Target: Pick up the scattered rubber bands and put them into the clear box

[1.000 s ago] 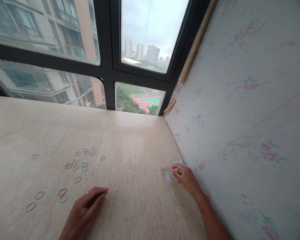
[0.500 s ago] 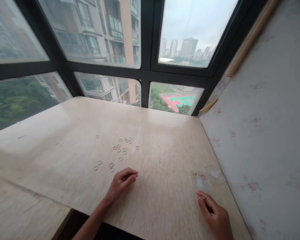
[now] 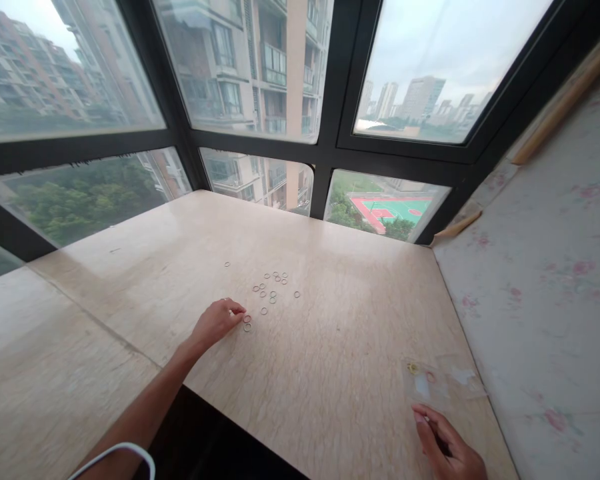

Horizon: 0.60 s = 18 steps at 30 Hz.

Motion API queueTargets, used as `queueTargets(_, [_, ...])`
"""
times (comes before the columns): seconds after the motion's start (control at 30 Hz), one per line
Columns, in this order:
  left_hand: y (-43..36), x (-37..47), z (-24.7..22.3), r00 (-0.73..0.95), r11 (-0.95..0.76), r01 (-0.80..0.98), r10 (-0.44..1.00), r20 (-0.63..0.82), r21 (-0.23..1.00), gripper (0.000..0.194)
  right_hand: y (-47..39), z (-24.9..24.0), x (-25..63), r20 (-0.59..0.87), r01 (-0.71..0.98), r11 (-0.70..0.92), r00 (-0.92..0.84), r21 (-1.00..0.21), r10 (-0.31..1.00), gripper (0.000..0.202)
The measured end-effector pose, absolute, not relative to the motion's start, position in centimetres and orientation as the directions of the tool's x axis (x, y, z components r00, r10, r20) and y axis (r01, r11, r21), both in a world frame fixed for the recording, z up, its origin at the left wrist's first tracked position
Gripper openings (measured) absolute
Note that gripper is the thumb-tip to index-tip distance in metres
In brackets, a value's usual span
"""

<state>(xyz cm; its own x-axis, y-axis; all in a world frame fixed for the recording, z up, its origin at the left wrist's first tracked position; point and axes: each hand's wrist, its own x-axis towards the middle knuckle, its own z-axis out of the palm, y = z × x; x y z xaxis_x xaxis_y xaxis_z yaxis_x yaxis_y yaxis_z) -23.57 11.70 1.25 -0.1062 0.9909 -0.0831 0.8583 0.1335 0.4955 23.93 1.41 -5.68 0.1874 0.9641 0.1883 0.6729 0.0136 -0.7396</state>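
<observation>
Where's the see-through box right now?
In the head view, the box is low on the right side of the sill, just beyond the fingertips of the right hand and near the flowery wall.

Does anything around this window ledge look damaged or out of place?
Yes: a flap of wallpaper seems to be peeling beside the window frame. The small rings lie scattered on the ledge, but that looks harmless.

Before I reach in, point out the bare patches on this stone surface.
Widest: the stretch of stone surface between the scattered rings and the clear case. Another runs between the rings and the window frame. Crowded: around the rings, with the left hand beside them, and at right, where case and right hand sit close.
</observation>
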Motion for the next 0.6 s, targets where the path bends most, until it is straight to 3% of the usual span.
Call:
queueTargets(0.2, [12.9, -23.1, 1.9, -0.05, 0.142, 0.896, 0.974, -0.222, 0.421, 0.021, 1.4, -5.2, 23.4, 0.217, 0.664, 0.021, 0.214, -0.747, 0.953, 0.037])
queueTargets(0.4, [13.5, -23.0, 1.7, -0.091, 0.171, 0.92, 0.968, -0.234, 0.353, 0.017, 1.3, -5.3, 23.4, 0.199, 0.659, 0.009, 0.214, -0.752, 0.956, 0.039])
queueTargets(0.5, [14.1, -23.4, 1.8, -0.049, 0.138, 0.926, 0.967, -0.251, 0.352, 0.016, 1.3, -5.5, 23.5, 0.178, 0.637, -0.006, 0.225, -0.771, 0.958, 0.041])
queueTargets(0.6, [14.8, -24.5, 2.6, -0.031, 0.145, 0.893, 0.965, -0.262, 0.427, 0.017, 1.3, -5.6, 23.5, 0.174, 0.619, -0.008, 0.234, -0.785, 0.956, 0.042])
